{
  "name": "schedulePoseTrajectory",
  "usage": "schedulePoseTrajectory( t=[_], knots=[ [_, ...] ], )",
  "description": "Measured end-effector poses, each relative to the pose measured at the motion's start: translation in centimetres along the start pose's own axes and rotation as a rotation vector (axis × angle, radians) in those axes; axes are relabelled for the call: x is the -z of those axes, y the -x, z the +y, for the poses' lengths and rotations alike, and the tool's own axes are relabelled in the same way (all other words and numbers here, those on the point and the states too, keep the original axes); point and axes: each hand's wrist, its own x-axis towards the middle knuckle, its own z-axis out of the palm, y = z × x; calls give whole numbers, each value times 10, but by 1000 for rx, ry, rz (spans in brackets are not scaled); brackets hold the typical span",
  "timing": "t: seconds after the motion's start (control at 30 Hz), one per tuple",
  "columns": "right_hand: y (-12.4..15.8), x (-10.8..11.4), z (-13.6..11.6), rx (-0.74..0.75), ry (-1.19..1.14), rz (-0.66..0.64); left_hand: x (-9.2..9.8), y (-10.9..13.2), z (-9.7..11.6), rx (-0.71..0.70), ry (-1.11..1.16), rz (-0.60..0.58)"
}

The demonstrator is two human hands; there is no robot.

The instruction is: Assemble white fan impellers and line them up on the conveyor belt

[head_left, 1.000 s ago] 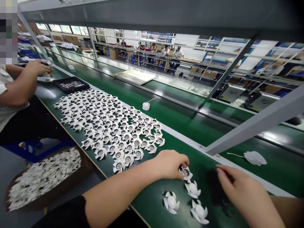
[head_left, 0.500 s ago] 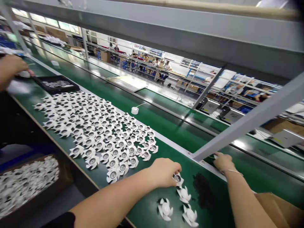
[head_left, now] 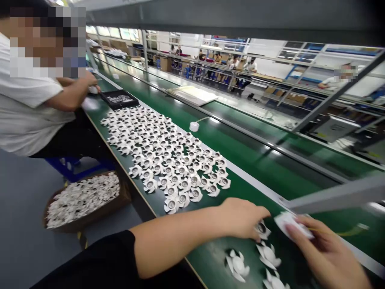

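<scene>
My left hand [head_left: 240,218] rests on the green bench [head_left: 210,249], fingers pinched on a small white fan impeller [head_left: 262,229]. Just right of it, my right hand [head_left: 323,251] grips a white plastic housing [head_left: 288,222] with a thin yellow wire [head_left: 339,232] trailing right. Three more white impellers [head_left: 269,255] lie dome-up just below my left hand. A large spread of several impellers [head_left: 168,156] lies hub-up in rows farther left along the bench.
A co-worker in a white shirt [head_left: 33,108] sits at the left, a hand [head_left: 88,80] near a black tray [head_left: 118,98]. A brown box of impellers [head_left: 82,198] stands on the floor. A small white part [head_left: 194,126] lies on the green conveyor [head_left: 255,152]. Grey frame bars [head_left: 337,194] cross overhead.
My right hand reached to the conveyor's edge, took the white wired housing and brought it back beside my left hand. My left hand stayed on the impeller. The view swung left.
</scene>
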Motion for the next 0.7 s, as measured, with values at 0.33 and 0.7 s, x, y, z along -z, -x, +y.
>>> schedulePoseTrajectory(
  t=[0.33,0.7],
  knots=[
    [14,9,-28,430,-90,-210,14,9,3,235,608,127],
    [8,-20,9,241,-52,-117,0,-9,-8,322,631,108]
  ],
)
